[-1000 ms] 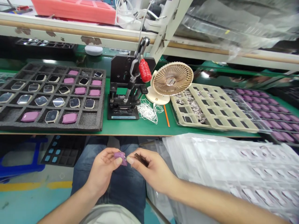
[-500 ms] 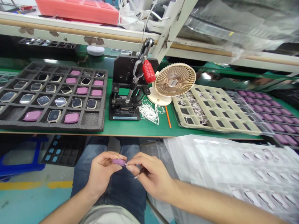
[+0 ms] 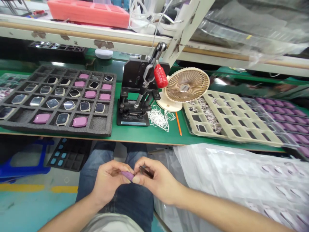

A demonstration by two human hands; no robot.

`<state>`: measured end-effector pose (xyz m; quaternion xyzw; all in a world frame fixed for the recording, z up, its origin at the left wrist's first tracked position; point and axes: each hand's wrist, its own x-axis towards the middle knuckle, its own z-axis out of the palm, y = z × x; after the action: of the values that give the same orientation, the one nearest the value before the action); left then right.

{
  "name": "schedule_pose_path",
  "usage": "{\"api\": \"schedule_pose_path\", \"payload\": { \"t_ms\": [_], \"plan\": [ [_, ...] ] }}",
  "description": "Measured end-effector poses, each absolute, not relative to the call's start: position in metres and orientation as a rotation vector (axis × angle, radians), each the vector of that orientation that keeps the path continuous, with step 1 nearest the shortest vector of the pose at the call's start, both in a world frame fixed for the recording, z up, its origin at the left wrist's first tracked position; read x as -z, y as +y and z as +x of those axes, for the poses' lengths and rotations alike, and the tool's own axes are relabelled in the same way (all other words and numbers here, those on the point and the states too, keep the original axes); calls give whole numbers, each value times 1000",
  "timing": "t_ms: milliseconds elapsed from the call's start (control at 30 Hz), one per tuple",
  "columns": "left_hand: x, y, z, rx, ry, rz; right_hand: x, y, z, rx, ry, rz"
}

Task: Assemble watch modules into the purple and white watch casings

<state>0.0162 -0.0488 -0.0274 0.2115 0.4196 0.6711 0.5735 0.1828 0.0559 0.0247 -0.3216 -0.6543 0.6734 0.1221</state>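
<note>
My left hand (image 3: 109, 180) is closed and pinches a small purple watch case (image 3: 127, 175) edge-on above my lap. My right hand (image 3: 158, 180) meets its right end, thumb and fingertip touching the case. Tucked in the curled fingers of that hand is a slim dark tool, apparently tweezers (image 3: 146, 171); both its tips are hidden. Beyond my hands, on the green bench, a black hand press (image 3: 135, 112) with a red lever grip stands upright. A grey foam tray (image 3: 100, 124) to its left holds square watches and purple cases in its pockets.
A beige fan (image 3: 187, 85), tangled white string (image 3: 159, 117) and an orange stick (image 3: 179, 124) lie right of the press. Farther right are cream trays (image 3: 231, 137) of small parts and rows of purple cases (image 3: 283, 112). Plastic-wrapped sheets (image 3: 217, 167) hang at the bench edge.
The right fingers have drawn the dark tool back into the palm, off the case, and now touch the case's end directly. The view has shifted slightly left.
</note>
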Motion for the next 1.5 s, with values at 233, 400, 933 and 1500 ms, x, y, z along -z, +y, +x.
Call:
{"api": "schedule_pose_path", "payload": {
  "t_ms": [233,400,933,1500],
  "plan": [
    [-7,-49,-5,-1579,1190,575,-29,70,183,-1889,-2190,-1044],
    [-57,-15,-79,-1589,1865,1246,-43,81,188,-1719,-2415,-1070],
    [-72,34,-149,-946,2222,1925,-39,82,199,-1670,-2496,-1122],
    [-72,5,-205,-737,2207,1808,-25,99,199,-1570,-2487,-1105]
  ]
}}
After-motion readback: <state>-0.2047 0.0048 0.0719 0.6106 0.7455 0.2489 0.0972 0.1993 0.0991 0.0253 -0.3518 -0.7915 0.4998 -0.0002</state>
